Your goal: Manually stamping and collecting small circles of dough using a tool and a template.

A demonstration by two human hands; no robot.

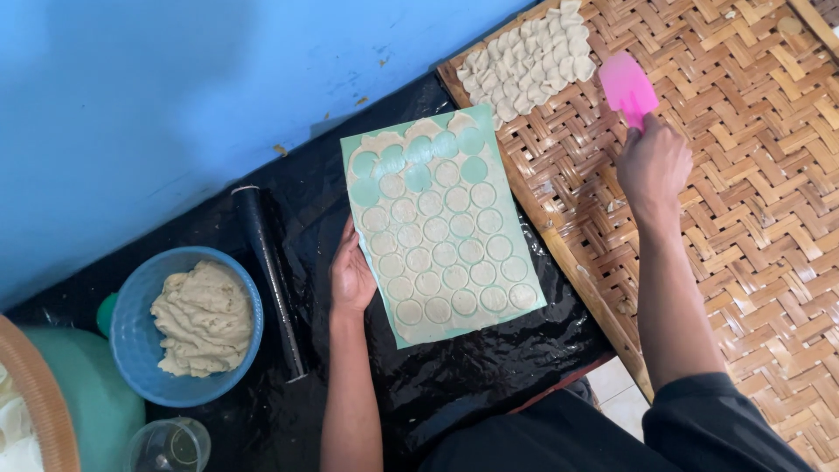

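Observation:
A light green mat (509,208) lies on black plastic, covered with a thin dough sheet (441,253) cut into several rows of circles; some circles near its far end are gone. My left hand (350,275) rests flat at the mat's left edge, fingers touching it. My right hand (652,164) is shut on a pink spatula (627,86) and hovers over a woven bamboo tray (743,218). Several cut dough rounds (527,56) lie overlapping at the tray's far corner.
A black rolling pin (273,278) lies left of the mat. A blue bowl (131,306) of dough (203,319) stands at the left, with a green tub (92,398), a woven basket edge (26,393) and a clear cup (168,446) nearby. A blue wall (175,96) runs behind.

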